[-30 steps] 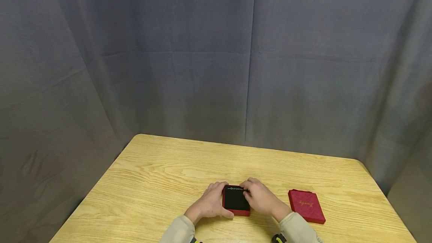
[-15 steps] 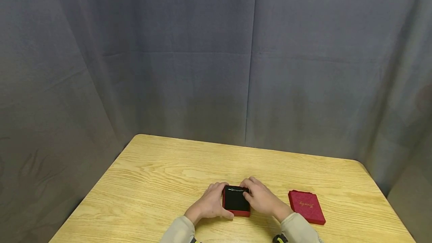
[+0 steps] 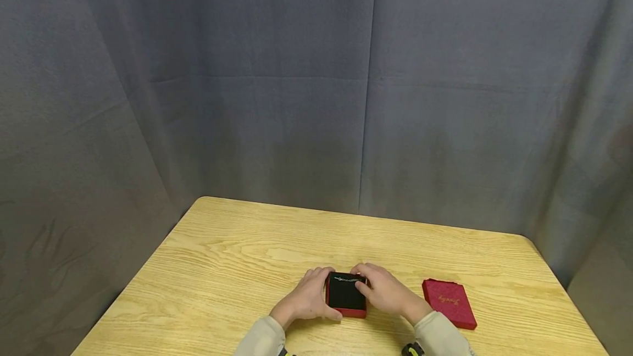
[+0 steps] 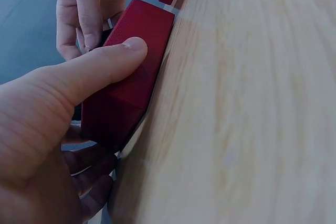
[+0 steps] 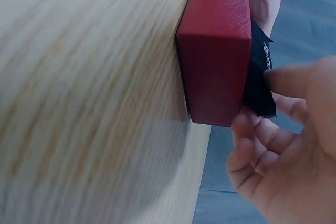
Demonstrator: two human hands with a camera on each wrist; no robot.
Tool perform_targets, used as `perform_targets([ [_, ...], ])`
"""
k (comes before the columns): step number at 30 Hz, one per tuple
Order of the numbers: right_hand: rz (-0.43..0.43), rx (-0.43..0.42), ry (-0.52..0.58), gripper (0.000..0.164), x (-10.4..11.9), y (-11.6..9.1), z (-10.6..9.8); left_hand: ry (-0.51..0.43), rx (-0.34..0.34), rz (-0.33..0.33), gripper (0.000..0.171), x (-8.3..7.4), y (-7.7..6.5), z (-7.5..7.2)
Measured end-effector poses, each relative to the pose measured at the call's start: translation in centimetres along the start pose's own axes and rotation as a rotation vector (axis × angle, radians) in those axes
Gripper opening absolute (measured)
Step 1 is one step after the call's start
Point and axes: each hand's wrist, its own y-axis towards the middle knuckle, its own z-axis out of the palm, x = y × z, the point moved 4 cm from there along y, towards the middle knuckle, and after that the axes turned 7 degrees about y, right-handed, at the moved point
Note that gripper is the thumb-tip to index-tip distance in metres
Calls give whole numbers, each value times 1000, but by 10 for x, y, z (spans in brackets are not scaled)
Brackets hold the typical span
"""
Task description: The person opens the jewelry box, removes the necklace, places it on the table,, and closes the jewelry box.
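Observation:
A small red box base (image 3: 353,313) sits on the wooden table with a black insert pad (image 3: 346,294) in it. Across the far part of the pad runs a thin silver chain (image 3: 342,278). My left hand (image 3: 309,296) grips the box from the left, its thumb (image 4: 118,61) on the near wall and fingers round the far side. In the right wrist view the pad (image 5: 256,87) stands tilted partly out of the box at one edge. My right hand (image 3: 384,289) pinches that raised edge, thumb by the chain, other fingers at the box's far right corner.
A flat red lid (image 3: 450,304) with gold lettering lies to the right of my right hand, close to the forearm. The wooden table (image 3: 247,246) reaches back to a grey curtain (image 3: 277,125), which also hangs at both sides.
The right hand's fingers have shifted slightly at the pad's far right corner. The chain now looks a little more curved. The left hand and the box have stayed put.

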Motion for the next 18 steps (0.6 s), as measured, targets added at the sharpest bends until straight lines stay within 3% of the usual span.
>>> perform_targets([
  [10, 6, 63, 111, 19, -2, 0, -2, 12, 4, 2, 97, -1, 0, -1],
  [18, -12, 35, 141, 20, -6, -1, -2, 16, 3, 8, 99, -1, 0, 0],
])
